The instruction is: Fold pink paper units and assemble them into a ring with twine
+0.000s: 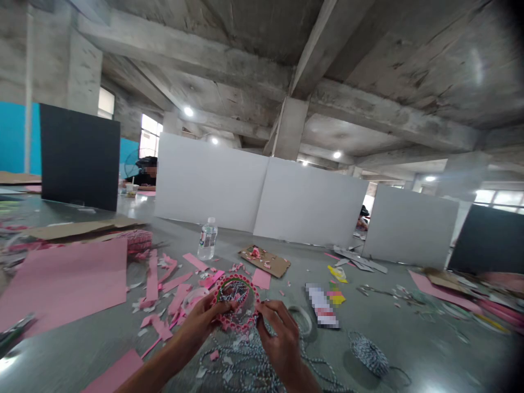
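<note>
Between my two hands is a round ring (257, 297) with a pink and red scalloped edge and some green on its inner side. My left hand (207, 312) grips its left side, with fingers reaching inside the ring. My right hand (279, 327) pinches the right edge between thumb and fingers; any small thing in that pinch is too small to make out. Blue-grey speckled cord (249, 363) lies in loose loops under the hands. A roll of white tape (305, 321) lies beside my right hand, and pink paper scraps (178, 297) lie near the left.
A water bottle (208, 240) stands beyond the ring, near a cardboard piece (266, 261). At left are a large pink sheet (82, 278) and pliers-like tool (16, 333). A cord ball (368, 353) and scissors (368, 290) lie right. White panels (213, 183) stand behind; a person sits beyond.
</note>
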`<state>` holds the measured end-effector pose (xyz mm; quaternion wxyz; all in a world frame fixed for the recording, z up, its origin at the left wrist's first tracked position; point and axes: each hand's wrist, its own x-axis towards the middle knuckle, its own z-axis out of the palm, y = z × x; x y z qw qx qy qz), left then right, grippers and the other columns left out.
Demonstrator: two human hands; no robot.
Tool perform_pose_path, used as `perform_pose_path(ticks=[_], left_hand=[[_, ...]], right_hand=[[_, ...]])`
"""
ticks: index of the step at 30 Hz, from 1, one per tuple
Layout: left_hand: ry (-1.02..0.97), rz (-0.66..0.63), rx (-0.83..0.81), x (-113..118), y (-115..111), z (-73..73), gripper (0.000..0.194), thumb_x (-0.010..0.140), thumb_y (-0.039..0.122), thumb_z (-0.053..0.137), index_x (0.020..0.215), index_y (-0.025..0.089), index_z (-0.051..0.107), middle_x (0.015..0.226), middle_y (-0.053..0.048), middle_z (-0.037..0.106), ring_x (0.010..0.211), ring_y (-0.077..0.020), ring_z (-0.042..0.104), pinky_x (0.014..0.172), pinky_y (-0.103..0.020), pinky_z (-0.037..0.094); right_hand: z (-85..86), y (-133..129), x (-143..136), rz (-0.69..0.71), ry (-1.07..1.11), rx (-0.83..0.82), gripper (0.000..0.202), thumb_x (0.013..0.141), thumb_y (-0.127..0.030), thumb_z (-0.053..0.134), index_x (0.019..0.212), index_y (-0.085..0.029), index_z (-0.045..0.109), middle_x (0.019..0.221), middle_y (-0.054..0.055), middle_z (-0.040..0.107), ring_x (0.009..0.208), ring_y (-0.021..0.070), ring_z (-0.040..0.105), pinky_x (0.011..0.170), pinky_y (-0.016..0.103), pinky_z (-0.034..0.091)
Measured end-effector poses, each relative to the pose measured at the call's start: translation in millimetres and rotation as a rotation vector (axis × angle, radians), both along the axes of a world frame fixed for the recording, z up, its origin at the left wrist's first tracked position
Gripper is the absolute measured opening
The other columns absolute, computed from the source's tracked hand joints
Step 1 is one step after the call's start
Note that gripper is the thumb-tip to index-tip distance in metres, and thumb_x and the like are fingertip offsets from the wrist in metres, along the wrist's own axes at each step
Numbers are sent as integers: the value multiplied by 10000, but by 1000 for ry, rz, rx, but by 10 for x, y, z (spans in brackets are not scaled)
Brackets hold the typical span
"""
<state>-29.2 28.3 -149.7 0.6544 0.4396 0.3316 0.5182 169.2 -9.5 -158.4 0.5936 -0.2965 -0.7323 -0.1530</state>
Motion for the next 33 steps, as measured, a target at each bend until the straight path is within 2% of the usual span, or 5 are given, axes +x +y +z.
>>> perform_pose_path(ticks=[7, 12, 18, 23, 33], left_hand=[[-34, -19, -78, 14, -49, 18, 507, 604, 429, 896, 1003, 175, 713, 656, 2, 725, 602, -130, 644, 572, -203, 507], [-53, -1, -75, 17, -74, 43, 485, 602, 404, 905, 988, 169, 731, 666, 13, 702, 591, -122, 620, 560, -208, 501], [-56, -11, -49, 19, -74, 14, 439, 591, 405, 914, 906, 163, 727, 665, 8, 696, 565, -107, 593, 527, -195, 482], [-9, 88, -23, 20, -61, 47, 502, 550, 435, 928, 930, 184, 718, 693, 19, 694, 595, -124, 610, 539, -213, 517], [67, 268, 47, -38, 15, 54, 497, 527, 524, 910, 795, 181, 669, 706, -2, 690, 660, -154, 645, 564, -229, 539]], right_hand=[[33, -14, 13, -16, -3, 16, 395, 929, -34, 532, 1218, -282, 640, 885, 95, 704, 811, 243, 702, 669, 360, 635], [37, -21, 23, -18, 7, 13, 437, 925, -45, 553, 1260, -315, 626, 890, 83, 711, 814, 238, 709, 678, 348, 632], [-11, -37, 46, 17, 35, -95, 468, 918, -99, 582, 1288, -381, 625, 919, 74, 730, 837, 259, 725, 704, 359, 620], [-36, -31, 36, 61, 84, -229, 525, 885, -102, 605, 1326, -387, 601, 965, 76, 750, 840, 280, 732, 719, 380, 602], [-39, 7, 21, -74, 114, -272, 179, 950, -229, 526, 912, -255, 699, 795, 29, 697, 682, 203, 666, 558, 271, 510]])
